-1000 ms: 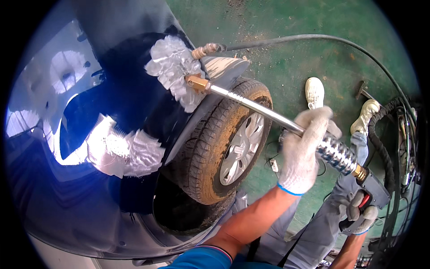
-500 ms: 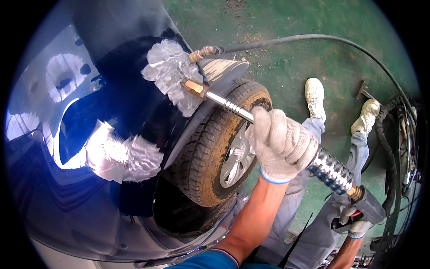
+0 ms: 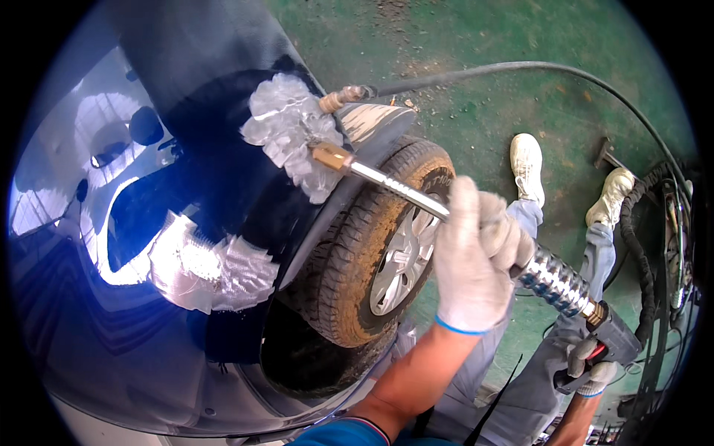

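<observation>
A slide-hammer dent puller [image 3: 558, 286], with a steel rod, ridged chrome barrel and dark pistol grip, spans from the car to the lower right. Its brass tip [image 3: 331, 157] meets a bare-metal patch [image 3: 286, 123] on the blue body panel [image 3: 216, 149] above the wheel. My gloved left hand [image 3: 480, 260] is wrapped round the tool between rod and barrel, thumb stretched along it. At the lower right my gloved right hand [image 3: 591, 364] grips the pistol handle, fingers by a red trigger. What the left palm covers is hidden.
A brass-coloured cable end [image 3: 342, 99] touches the panel edge, its black cable [image 3: 520, 65] arching right. A muddy tire [image 3: 357, 253] stands in the wheel arch. My shoes [image 3: 526, 165] are on the green floor. A hammer [image 3: 608, 152] lies near cables and equipment [image 3: 673, 245] at right.
My left hand has slid along the rod toward the pistol handle, baring more rod, and its thumb has straightened. The right hand keeps its grip. The whole view has shifted slightly.
</observation>
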Demonstrator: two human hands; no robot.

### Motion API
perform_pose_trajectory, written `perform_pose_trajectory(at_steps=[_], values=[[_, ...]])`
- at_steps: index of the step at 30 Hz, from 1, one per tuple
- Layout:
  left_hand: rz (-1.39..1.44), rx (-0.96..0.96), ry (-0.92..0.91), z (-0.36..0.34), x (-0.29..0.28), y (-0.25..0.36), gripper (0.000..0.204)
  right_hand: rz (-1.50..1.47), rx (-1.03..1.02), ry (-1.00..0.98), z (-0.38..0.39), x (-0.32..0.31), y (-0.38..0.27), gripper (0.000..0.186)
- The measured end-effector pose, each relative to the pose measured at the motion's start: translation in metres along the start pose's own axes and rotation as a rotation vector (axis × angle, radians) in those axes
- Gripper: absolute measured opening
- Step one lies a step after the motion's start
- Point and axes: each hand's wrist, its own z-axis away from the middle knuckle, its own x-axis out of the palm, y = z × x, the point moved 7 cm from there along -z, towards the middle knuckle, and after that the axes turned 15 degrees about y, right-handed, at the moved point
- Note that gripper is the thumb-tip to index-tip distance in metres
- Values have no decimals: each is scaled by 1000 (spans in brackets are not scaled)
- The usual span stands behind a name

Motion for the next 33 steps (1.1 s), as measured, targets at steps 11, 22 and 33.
perform_pose_trajectory(at_steps=[11, 22, 33], values=[[-176, 76, 208, 5, -13, 5, 25, -114, 96, -58, -7, 33, -22, 41], [-129, 98, 253, 9, -15, 5, 22, -69, 92, -43, -9, 24, -20, 44], [-142, 96, 226, 5, -18, 4, 20, -180, 143, -61, -11, 34, -21, 43]])
